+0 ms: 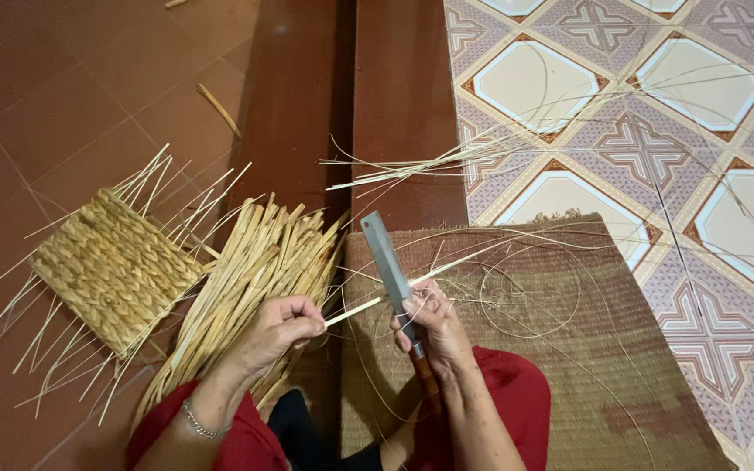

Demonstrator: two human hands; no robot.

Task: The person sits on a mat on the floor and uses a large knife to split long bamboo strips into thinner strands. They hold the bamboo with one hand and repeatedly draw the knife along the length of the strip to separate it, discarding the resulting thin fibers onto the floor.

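Head view looks down on a person seated on a woven mat (621, 366) that lies across a patterned tile floor (709, 105), with plain red-brown tiles beyond the mat's left edge. The left hand (277, 331) has thumb and fingers pressed together, pinching the near end of a thin pale strip (447, 269) that runs from the mat's near left area up toward its far edge. The right hand (434, 327) is closed around the wooden handle of a flat-bladed knife (386, 257), blade pointing away from the body, its edge laid against the strip just beside the thumb. To do this well, the strip should, I judge, be kept taut between the pinch and the blade, the edge held at a shallow angle so it shaves rather than bites, and the thumb kept behind the cutting edge. Counted: one knife, one strip in hand, one bundle of flat straw-coloured splints (255, 279) lying off the mat's left edge under the left wrist, one small braided panel (111, 270) with loose ends sticking out, further left on the red tiles, and one loose sheaf of fine fibres (447, 161) past the mat's far edge. Thin curled shavings are scattered over the mat, too many and too fine to count.
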